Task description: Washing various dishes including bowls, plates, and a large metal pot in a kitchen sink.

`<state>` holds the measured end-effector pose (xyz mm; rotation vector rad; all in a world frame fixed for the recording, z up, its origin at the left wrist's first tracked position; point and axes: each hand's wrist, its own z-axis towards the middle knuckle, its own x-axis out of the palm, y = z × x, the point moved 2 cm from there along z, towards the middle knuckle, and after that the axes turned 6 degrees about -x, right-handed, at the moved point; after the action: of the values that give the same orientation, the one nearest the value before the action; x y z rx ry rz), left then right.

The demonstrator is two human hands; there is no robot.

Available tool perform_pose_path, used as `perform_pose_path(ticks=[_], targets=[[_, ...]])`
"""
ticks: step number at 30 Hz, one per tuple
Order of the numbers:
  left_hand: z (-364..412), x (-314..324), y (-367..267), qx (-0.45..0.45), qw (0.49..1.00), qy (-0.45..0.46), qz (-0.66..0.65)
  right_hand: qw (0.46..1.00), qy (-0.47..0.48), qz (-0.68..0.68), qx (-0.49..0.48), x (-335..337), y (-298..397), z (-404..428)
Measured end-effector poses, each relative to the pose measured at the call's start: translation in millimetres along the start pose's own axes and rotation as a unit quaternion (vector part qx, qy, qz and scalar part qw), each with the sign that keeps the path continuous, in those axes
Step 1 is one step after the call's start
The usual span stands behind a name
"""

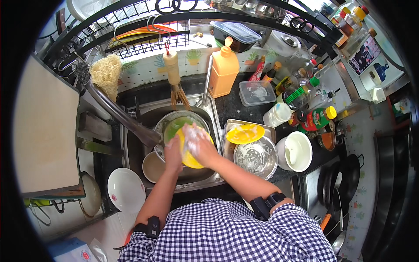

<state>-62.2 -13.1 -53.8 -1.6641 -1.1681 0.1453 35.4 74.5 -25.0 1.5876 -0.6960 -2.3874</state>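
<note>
A yellow plate, wet with suds, is held over the sink. My left hand grips its left edge. Against its face lies my right hand, covered in white foam; whether it holds a sponge or cloth is hidden. Below the plate, a metal basin with something green in it stands in the steel sink. A beige bowl sits in the sink near the front. To the right, a second yellow plate with foam leans across a soapy metal bowl and a metal tray.
A dark faucet spout reaches over the sink from the left. An orange pump bottle and a bamboo brush stand behind it. At right are a white pot and several bottles. A white bowl is at left.
</note>
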Motion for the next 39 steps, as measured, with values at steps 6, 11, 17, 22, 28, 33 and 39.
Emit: perform_pose_path(ticks=[6,11,17,22,28,33,39], targets=[[-19.9,67.6,-25.0,0.029,0.994,0.101,0.006,0.988,-0.134,-0.011,0.077,-58.0,-65.7,12.0],[-22.4,120.2,-39.9,0.240,0.843,0.226,0.424,0.939,-0.322,-0.070,0.094,-136.9,-102.6,-25.4],[-14.8,162.8,-2.7,0.388,0.664,0.266,0.582,0.788,-0.436,0.322,0.291,-165.9,-116.9,-84.4],[-8.0,171.1,29.1,0.356,0.638,0.340,0.592,0.768,-0.470,0.340,0.272,-171.4,-104.5,-95.0],[8.4,123.9,29.0,0.295,0.816,0.255,0.428,0.740,-0.416,0.466,0.250,-134.8,-74.8,-57.9],[58.8,-3.6,45.8,0.219,0.811,-0.059,0.539,0.795,-0.273,0.499,0.211,-92.7,-37.3,-19.0],[75.5,-49.0,55.2,0.061,0.743,-0.190,0.639,0.830,-0.065,0.500,0.239,-37.7,-2.2,-8.3]])
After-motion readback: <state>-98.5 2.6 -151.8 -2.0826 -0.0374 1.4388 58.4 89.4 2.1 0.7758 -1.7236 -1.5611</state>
